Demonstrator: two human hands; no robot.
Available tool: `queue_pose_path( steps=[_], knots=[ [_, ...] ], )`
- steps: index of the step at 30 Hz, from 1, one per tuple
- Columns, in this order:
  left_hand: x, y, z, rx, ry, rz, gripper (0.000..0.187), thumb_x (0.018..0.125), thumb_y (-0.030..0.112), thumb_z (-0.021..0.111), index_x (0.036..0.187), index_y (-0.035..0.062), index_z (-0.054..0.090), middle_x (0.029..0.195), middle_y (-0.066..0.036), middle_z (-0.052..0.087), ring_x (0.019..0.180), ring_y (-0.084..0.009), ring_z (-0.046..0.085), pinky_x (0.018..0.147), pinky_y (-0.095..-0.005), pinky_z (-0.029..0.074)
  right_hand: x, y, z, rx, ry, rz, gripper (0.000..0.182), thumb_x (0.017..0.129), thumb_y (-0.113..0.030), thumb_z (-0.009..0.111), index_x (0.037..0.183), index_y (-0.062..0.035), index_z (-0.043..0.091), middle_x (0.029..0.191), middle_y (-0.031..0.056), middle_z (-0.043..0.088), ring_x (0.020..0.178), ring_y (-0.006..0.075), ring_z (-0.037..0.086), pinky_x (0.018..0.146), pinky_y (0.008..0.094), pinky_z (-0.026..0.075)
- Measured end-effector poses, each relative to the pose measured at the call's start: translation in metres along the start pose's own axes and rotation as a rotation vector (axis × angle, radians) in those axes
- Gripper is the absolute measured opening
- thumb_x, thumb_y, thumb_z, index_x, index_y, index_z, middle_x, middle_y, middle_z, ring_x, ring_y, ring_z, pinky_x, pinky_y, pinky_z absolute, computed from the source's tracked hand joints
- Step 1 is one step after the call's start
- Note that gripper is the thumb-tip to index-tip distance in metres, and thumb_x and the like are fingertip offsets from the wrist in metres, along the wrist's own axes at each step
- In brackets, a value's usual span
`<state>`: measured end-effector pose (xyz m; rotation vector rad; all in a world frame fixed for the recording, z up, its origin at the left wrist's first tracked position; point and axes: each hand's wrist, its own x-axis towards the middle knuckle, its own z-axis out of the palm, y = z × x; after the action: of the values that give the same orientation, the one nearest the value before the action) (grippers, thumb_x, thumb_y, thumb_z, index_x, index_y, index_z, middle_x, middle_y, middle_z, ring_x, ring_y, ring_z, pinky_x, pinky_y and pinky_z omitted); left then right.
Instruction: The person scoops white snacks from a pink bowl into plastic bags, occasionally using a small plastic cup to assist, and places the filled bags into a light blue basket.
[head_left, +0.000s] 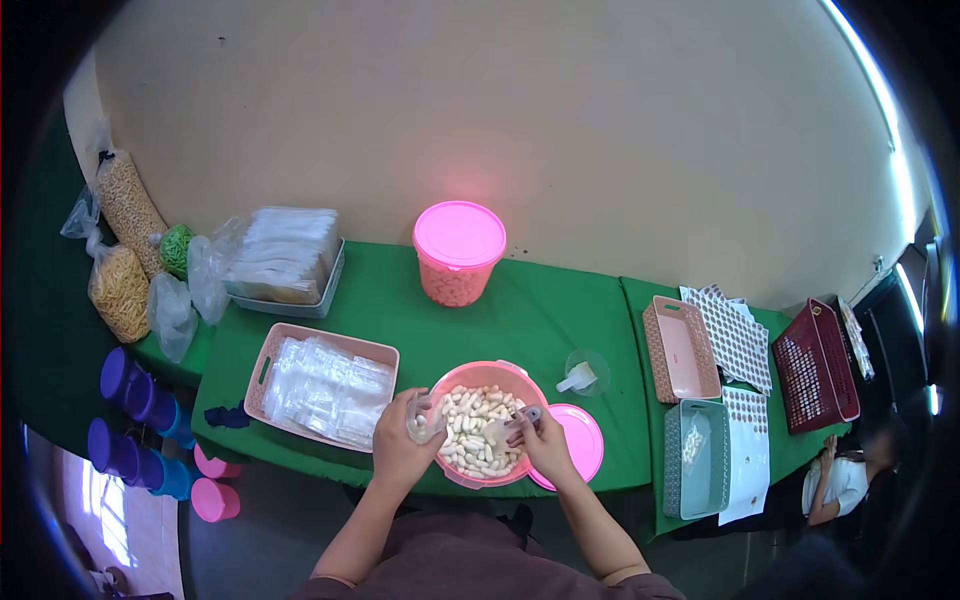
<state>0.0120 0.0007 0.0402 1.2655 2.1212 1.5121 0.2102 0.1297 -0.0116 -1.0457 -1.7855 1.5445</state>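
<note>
A pink tub [510, 373] stands at the table's front edge, filled with small white oblong pieces [470, 405]. At the tub's left rim, my left hand [402, 440] is closed on a clear plastic bag [428, 418], whose mouth faces the tub. My right hand [540, 440] grips the handle of a pale, see-through scoop [499, 433], its bowl down among the white pieces. Fingers partly hide the scoop's handle. Beside the tub, partly under my right hand, lies a round pink lid [585, 440].
A pink basket of clear bags [258, 410] sits left; a lidded pink tub [455, 285] stands behind. A white scoop [577, 378] rests on a clear round dish. More baskets [697, 490] and sticker sheets [745, 460] lie right, near another person [848, 480]. Snack sacks [120, 290] stand far left.
</note>
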Motion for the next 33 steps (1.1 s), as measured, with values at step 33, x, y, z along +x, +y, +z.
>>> queue_pose_path(
  steps=[33],
  knots=[
    [-0.016, 0.006, 0.017, 0.236, -0.192, 0.232, 0.068, 0.061, 0.019, 0.081, 0.121, 0.0064, 0.049, 0.108, -0.013, 0.058, 0.1, -0.032, 0.054, 0.089, -0.0426, 0.042, -0.012, -0.08, -0.013, 0.65, 0.263, -0.074, 0.02, 0.098, -0.019, 0.048, 0.103, -0.0002, 0.053, 0.083, 0.0115, 0.062, 0.058, 0.013, 0.058, 0.051, 0.0248, 0.046]
  ],
)
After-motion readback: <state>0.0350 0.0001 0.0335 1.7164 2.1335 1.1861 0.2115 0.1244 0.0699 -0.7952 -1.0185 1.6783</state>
